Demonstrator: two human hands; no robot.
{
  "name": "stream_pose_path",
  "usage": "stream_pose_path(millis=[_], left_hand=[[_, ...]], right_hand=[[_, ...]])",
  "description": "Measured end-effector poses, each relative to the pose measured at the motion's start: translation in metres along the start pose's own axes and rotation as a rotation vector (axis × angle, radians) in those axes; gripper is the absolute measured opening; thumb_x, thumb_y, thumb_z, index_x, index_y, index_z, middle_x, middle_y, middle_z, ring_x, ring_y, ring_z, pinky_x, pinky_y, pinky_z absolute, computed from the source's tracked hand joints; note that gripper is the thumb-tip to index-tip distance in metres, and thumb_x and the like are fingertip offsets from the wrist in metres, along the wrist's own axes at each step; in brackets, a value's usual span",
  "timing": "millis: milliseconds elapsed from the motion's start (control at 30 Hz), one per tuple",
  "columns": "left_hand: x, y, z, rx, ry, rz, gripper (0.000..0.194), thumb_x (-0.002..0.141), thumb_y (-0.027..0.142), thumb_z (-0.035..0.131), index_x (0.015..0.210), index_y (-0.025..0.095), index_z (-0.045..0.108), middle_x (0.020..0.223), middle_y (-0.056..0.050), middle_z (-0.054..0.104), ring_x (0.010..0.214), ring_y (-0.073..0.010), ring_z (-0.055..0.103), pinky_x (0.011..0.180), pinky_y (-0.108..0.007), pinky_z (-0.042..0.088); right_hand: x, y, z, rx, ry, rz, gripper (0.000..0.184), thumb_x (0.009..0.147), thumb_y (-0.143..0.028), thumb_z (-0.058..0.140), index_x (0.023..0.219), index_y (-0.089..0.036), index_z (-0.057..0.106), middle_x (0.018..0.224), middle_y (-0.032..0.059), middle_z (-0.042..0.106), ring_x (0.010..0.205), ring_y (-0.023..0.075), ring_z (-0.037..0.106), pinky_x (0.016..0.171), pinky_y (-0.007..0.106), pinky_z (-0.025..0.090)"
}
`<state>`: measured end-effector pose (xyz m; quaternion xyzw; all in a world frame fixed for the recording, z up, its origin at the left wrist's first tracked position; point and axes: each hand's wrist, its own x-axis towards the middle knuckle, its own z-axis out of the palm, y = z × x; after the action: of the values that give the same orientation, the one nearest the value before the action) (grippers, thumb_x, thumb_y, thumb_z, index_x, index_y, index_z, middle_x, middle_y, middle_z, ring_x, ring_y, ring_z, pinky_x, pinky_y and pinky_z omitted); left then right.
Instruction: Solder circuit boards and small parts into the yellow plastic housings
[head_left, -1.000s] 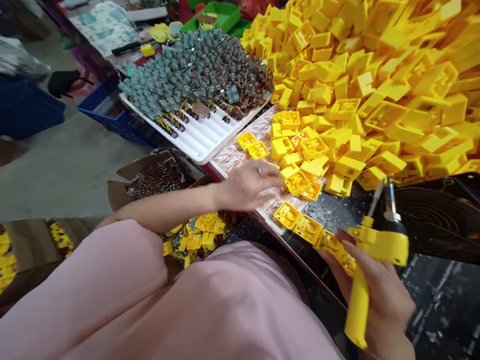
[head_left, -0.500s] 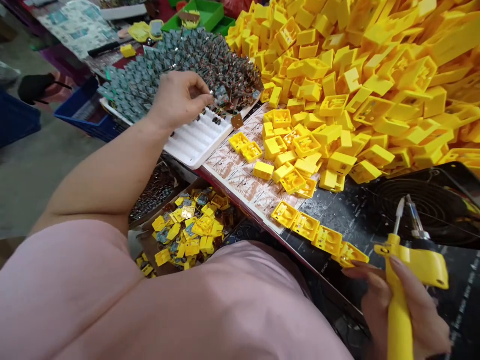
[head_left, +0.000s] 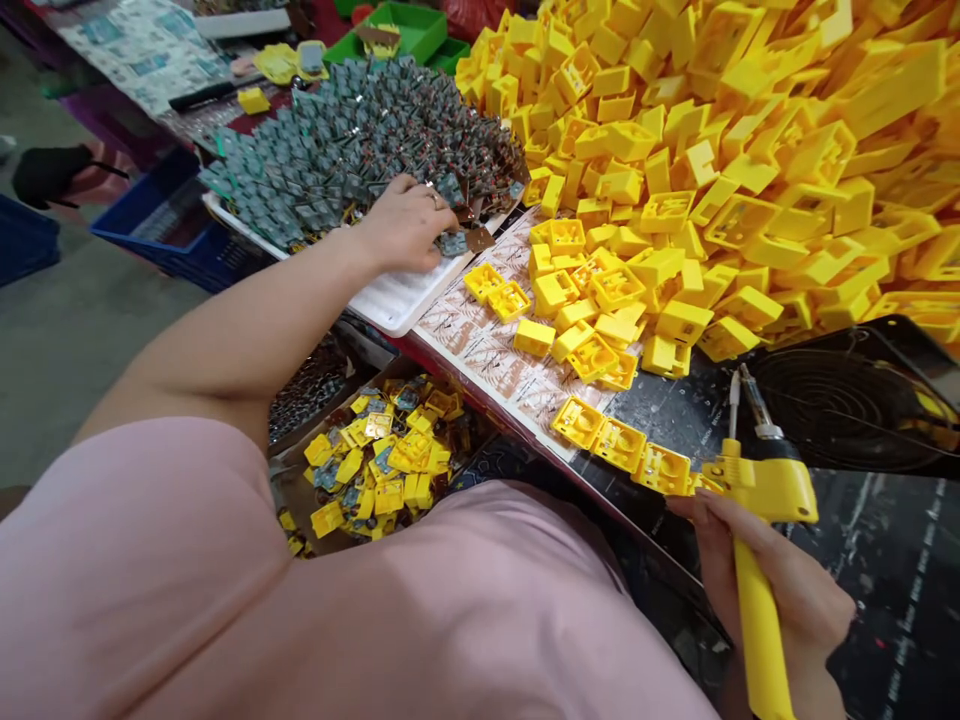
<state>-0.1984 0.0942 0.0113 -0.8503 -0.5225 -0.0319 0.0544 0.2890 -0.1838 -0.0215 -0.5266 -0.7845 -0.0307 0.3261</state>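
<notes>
The yellow tool (head_left: 772, 490) is clasped in the right hand (head_left: 787, 580), at the near end of the yellow casing row (head_left: 616, 442). Since the earlier frame, the left hand (head_left: 409, 225) has been shifted right over the white tray (head_left: 397, 312); its grip cannot be told. The tabletop (head_left: 487, 355) is partly covered by patterned paper; a blue crate (head_left: 161, 245) is seen at far left.

1. The table (head_left: 862, 545) is carrying a patterned sheet (head_left: 472, 345).
2. A white tray (head_left: 394, 315) of small parts is resting there.
3. Loose yellow cases (head_left: 682, 320) are lying heaped beside a row of open cases (head_left: 619, 442).
</notes>
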Motion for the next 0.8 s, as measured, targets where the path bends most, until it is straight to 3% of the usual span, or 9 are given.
stream_pose_path(millis=[100, 200, 300, 367, 433, 500, 567, 667, 800], left_hand=[[0.005, -0.017, 0.008, -0.139, 0.009, -0.086, 0.062, 0.100, 0.070, 0.040, 0.109, 0.017, 0.071, 0.089, 0.003, 0.066, 0.099, -0.0161, 0.049, 0.125, -0.051, 0.022], [0.010, -0.021, 0.002, -0.302, 0.133, -0.235, 0.069, 0.103, 0.075, 0.034, 0.108, 0.016, 0.069, 0.089, 0.006, 0.064, 0.091, -0.0113, 0.043, 0.114, -0.043, 0.033], [0.010, -0.005, -0.019, -0.590, 0.390, -0.348, 0.066, 0.098, 0.081, 0.043, 0.106, 0.020, 0.067, 0.093, 0.006, 0.069, 0.087, -0.0089, 0.048, 0.093, -0.035, 0.045], [0.004, 0.022, -0.039, -0.711, 0.485, -0.311, 0.059, 0.099, 0.077, 0.044, 0.106, 0.024, 0.068, 0.097, 0.003, 0.074, 0.087, -0.0111, 0.057, 0.086, -0.035, 0.049], [-0.008, 0.064, -0.057, -0.766, 0.366, -0.111, 0.042, 0.097, 0.063, 0.056, 0.104, 0.025, 0.072, 0.098, -0.001, 0.078, 0.088, -0.0157, 0.066, 0.081, -0.034, 0.052], [-0.024, 0.115, -0.069, -0.728, 0.119, 0.207, 0.028, 0.095, 0.041, 0.059, 0.104, 0.020, 0.076, 0.094, -0.003, 0.079, 0.084, -0.0158, 0.069, 0.078, -0.031, 0.052], [-0.041, 0.166, -0.073, -0.699, -0.039, 0.389, 0.023, 0.096, 0.025, 0.057, 0.107, 0.019, 0.076, 0.094, -0.003, 0.079, 0.086, -0.0153, 0.072, 0.079, -0.028, 0.052], [-0.058, 0.221, -0.065, -0.733, -0.133, 0.444, 0.021, 0.093, 0.016, 0.060, 0.110, 0.017, 0.072, 0.093, -0.005, 0.077, 0.086, -0.0167, 0.073, 0.076, -0.026, 0.050], [-0.068, 0.248, -0.036, -1.382, -0.219, 0.253, 0.040, 0.086, 0.020, 0.074, 0.125, 0.019, 0.064, 0.097, -0.005, 0.077, 0.081, -0.0146, 0.073, 0.072, -0.023, 0.055]], right_hand=[[0.020, -0.013, -0.003, -0.063, 0.049, -0.133, 0.049, 0.098, -0.015, 0.065, 0.143, -0.035, 0.064, 0.074, -0.0059, 0.077, 0.050, 0.0172, 0.069, 0.046, 0.026, 0.054], [0.031, -0.019, -0.003, -0.021, 0.061, -0.163, 0.035, 0.096, -0.017, 0.069, 0.125, -0.035, 0.074, 0.074, -0.0052, 0.078, 0.047, 0.0189, 0.069, 0.045, 0.025, 0.056], [0.032, -0.019, 0.000, -0.041, 0.056, -0.166, 0.020, 0.098, -0.022, 0.066, 0.111, -0.031, 0.077, 0.073, -0.0041, 0.078, 0.046, 0.0176, 0.069, 0.047, 0.023, 0.058], [0.034, -0.021, 0.002, -0.043, 0.058, -0.158, 0.019, 0.100, -0.021, 0.063, 0.113, -0.028, 0.076, 0.075, -0.0036, 0.079, 0.049, 0.0167, 0.071, 0.050, 0.021, 0.059], [0.040, -0.026, 0.003, -0.011, 0.081, -0.145, 0.020, 0.100, -0.016, 0.062, 0.113, -0.026, 0.074, 0.077, -0.0033, 0.080, 0.053, 0.0159, 0.073, 0.052, 0.019, 0.059], [0.048, -0.034, 0.006, 0.038, 0.104, -0.129, 0.015, 0.099, -0.016, 0.065, 0.109, -0.026, 0.071, 0.082, -0.0023, 0.081, 0.062, 0.0158, 0.077, 0.058, 0.018, 0.060], [0.057, -0.044, 0.012, 0.088, 0.079, -0.108, 0.013, 0.098, -0.032, 0.073, 0.108, -0.025, 0.068, 0.098, 0.0024, 0.083, 0.081, 0.0192, 0.081, 0.070, 0.022, 0.065], [0.064, -0.055, 0.023, 0.328, 0.013, -0.040, 0.042, 0.086, -0.047, 0.084, 0.116, -0.025, 0.064, 0.102, 0.0030, 0.081, 0.092, 0.0218, 0.081, 0.076, 0.026, 0.066], [0.064, -0.063, 0.027, 0.433, 0.167, 0.011, 0.035, 0.086, -0.020, 0.085, 0.111, -0.027, 0.061, 0.091, -0.0059, 0.078, 0.076, 0.0133, 0.078, 0.072, 0.020, 0.064]])
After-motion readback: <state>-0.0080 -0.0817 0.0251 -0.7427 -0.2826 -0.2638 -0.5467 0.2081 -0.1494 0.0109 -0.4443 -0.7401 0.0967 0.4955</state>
